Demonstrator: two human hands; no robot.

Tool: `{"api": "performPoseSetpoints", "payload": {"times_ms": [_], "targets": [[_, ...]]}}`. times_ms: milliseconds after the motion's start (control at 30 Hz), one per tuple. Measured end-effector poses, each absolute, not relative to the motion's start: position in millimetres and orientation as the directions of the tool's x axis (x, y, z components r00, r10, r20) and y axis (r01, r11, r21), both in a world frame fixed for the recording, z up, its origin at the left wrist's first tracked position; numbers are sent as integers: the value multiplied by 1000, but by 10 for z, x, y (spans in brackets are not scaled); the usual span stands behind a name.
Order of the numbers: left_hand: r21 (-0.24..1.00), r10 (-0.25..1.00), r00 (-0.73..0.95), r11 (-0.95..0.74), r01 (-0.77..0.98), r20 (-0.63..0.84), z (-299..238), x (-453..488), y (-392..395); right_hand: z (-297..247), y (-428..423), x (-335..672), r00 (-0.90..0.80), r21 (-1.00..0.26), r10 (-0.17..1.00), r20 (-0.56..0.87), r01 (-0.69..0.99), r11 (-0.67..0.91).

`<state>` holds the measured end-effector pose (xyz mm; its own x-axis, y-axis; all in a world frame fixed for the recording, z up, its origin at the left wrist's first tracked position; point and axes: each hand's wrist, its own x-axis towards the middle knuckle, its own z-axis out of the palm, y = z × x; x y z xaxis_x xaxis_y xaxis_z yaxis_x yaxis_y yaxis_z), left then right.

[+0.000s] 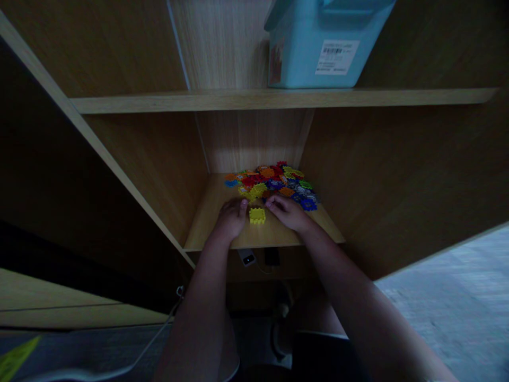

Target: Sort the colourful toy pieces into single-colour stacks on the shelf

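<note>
A small yellow toothed block (257, 216), built like a little box, sits on the low wooden shelf between my two hands. My left hand (232, 218) rests just left of it, fingers stretched loosely forward and thumb apart, with nothing visible in it. On the block's other side, my right hand (289, 212) has thumb and fingertips brought together in a pinch; whatever they hold is too small or hidden to name. Right behind both hands spreads a heap of interlocking plastic pieces (267, 173) in red, orange, blue, green and yellow. Yellow pieces (258, 190) lie at its front.
A light-blue plastic bin (314, 58) with a label stands on the upper shelf (222, 101). Wooden side panels enclose the compartment. Beneath it lie a white device (247, 258) with a cable and a dark flat object (272, 257). A white cord (155, 339) runs along the lower left.
</note>
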<state>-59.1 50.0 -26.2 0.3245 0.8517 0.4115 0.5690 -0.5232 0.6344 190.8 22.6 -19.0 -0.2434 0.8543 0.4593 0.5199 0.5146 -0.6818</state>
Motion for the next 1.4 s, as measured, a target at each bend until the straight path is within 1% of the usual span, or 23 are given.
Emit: {"api": "performPoseSetpoints", "payload": {"times_ms": [100,233,300,467,533,733,833,900,967,1067,1167,1233,1300,1400], "targets": [[606,850,274,-516,605,450,-275,-619,514,-201,227,1909,-230,-689,862,451,524,501],[566,849,127,-445,694,513,-322,-683,537,-210,228,1913,-229,-678,864,449,543,496],[551,849,94,-417,722,520,-351,-712,538,-214,231,1914,-226,-675,863,452,547,496],[526,872,201,-438,729,447,-398,-753,532,-224,243,1921,-226,-675,861,455,544,499],[509,869,225,-449,734,441,-401,-772,535,-227,245,1923,-230,-672,858,459,542,504],[469,863,201,-432,770,463,-353,-837,517,-238,242,1917,-223,-683,859,462,528,505],[492,877,147,-387,779,458,-295,-828,468,-240,240,1909,-219,-671,852,476,536,512],[549,871,101,-389,740,480,-249,-817,428,-232,234,1902,-224,-657,844,488,543,524],[610,847,75,-438,660,527,-195,-810,390,-217,220,1892,-229,-638,829,510,546,543],[669,798,84,-554,496,597,-105,-790,335,-189,195,1869,-213,-627,812,543,541,561],[696,753,126,-648,310,646,-13,-727,274,-170,178,1837,-159,-671,823,546,505,543],[693,723,177,-691,207,668,40,-657,231,-163,176,1815,-131,-729,837,531,433,531],[684,694,244,-716,141,677,74,-576,191,-158,177,1798,-126,-792,852,508,320,520],[652,650,328,-749,120,686,77,-465,149,-155,184,1785,-141,-855,874,465,184,484]]}}
